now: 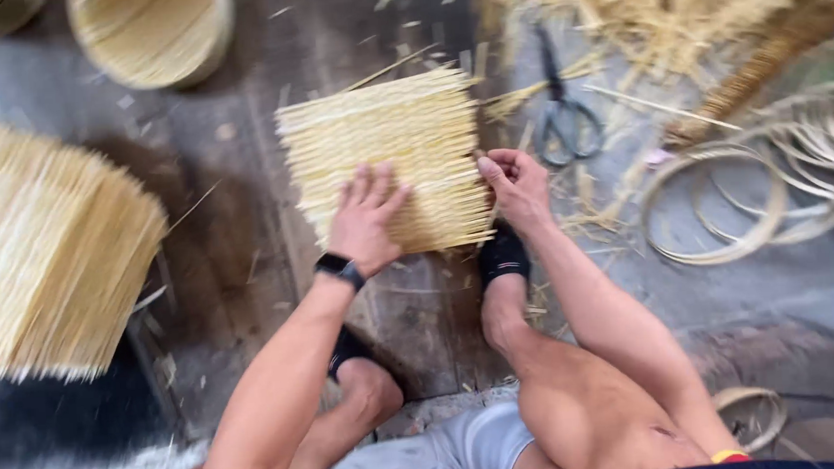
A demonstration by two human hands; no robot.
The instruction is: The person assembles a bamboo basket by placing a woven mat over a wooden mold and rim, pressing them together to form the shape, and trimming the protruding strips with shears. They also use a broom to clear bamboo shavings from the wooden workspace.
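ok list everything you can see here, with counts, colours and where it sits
woven mat: one, pale yellow, centre, on the floor
scissors: one pair, dark grey, right of the mat
loops: several thin ones, pale, far right
loose straw: a pile, yellow, top right
round basket: one, pale yellow, top left
stack of mats: one, yellow, left edge
wooden floor: dark brown, littered with bits
socks: two, black
left hand: flat on the mat, black wristband
right hand: pinching the mat's right edge

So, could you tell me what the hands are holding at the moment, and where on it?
The left hand presses flat on the woven mat near its lower edge; the right hand pinches the mat's right edge. Nothing is lifted.
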